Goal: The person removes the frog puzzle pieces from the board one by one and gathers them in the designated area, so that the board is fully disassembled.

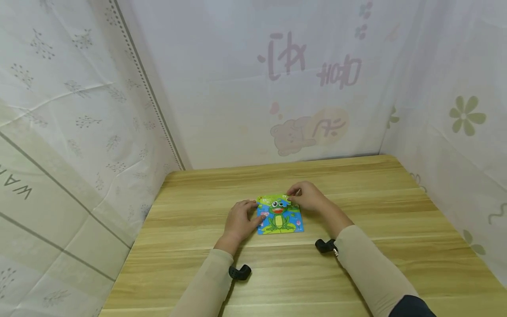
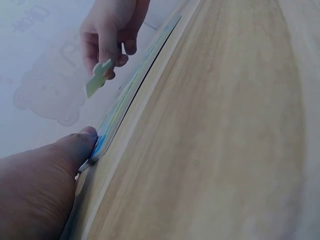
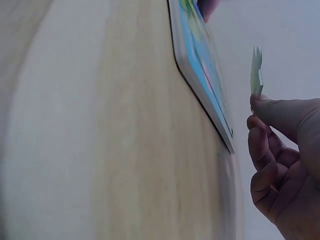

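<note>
A square frog jigsaw puzzle (image 1: 279,220) lies flat on the wooden table, with a green frog on a blue ground. My left hand (image 1: 240,220) holds its left side, the thumb (image 2: 82,145) on the board's edge and the other fingers near the upper left corner. Over the puzzle's upper right part, my right hand (image 1: 309,197) pinches a small, thin, pale green puzzle piece (image 3: 256,75) between thumb and fingertips. That piece (image 2: 98,79) is tilted and raised off the board in the left wrist view. Its printed face is hard to make out.
The wooden table (image 1: 190,246) ends at the back against a pale printed curtain (image 1: 229,97). More patterned cloth hangs on the left and right sides. A black wrist camera (image 1: 240,272) sits at the left sleeve and another black camera (image 1: 325,245) at the right sleeve.
</note>
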{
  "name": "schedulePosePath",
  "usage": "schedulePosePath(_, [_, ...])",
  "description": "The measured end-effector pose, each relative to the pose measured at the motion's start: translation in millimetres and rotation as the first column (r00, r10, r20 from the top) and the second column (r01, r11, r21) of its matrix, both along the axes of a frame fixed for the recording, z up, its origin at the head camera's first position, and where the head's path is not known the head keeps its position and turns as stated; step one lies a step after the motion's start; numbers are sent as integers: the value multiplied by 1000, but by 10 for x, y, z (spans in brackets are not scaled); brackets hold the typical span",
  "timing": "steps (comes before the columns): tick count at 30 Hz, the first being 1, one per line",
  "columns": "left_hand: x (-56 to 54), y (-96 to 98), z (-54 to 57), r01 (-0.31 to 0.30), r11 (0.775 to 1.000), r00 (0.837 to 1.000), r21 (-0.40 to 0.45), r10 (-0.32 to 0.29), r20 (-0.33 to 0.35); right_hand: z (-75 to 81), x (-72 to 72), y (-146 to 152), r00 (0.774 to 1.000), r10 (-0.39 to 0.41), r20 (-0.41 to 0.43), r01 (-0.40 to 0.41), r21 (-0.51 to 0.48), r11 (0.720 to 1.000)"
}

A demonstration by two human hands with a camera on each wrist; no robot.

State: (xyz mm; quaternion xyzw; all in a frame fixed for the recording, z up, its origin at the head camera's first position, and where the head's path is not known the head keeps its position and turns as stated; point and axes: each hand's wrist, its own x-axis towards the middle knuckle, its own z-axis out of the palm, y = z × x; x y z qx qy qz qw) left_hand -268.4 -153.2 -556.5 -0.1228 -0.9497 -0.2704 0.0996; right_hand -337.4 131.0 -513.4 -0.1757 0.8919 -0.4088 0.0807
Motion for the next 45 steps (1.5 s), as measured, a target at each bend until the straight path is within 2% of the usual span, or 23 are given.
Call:
schedulePosePath(7, [10, 9, 18, -4, 1000, 1000, -23, 4, 8, -9, 50, 162, 999, -31, -7, 31, -20, 999])
schedulePosePath(21, [23, 13, 0, 0, 1000, 1000, -7, 0, -12, -67, 90, 554, 991, -131, -3, 131, -42, 991])
schedulePosePath(39, [26, 22, 10, 9, 1000, 999, -6, -9, -36, -196, 62, 710, 984, -173, -36, 173, -6, 985])
schedulePosePath(45, [24, 20, 20, 7, 1000, 999, -7, -8, -32, -192, 52, 740, 982, -181, -56, 183, 15, 983])
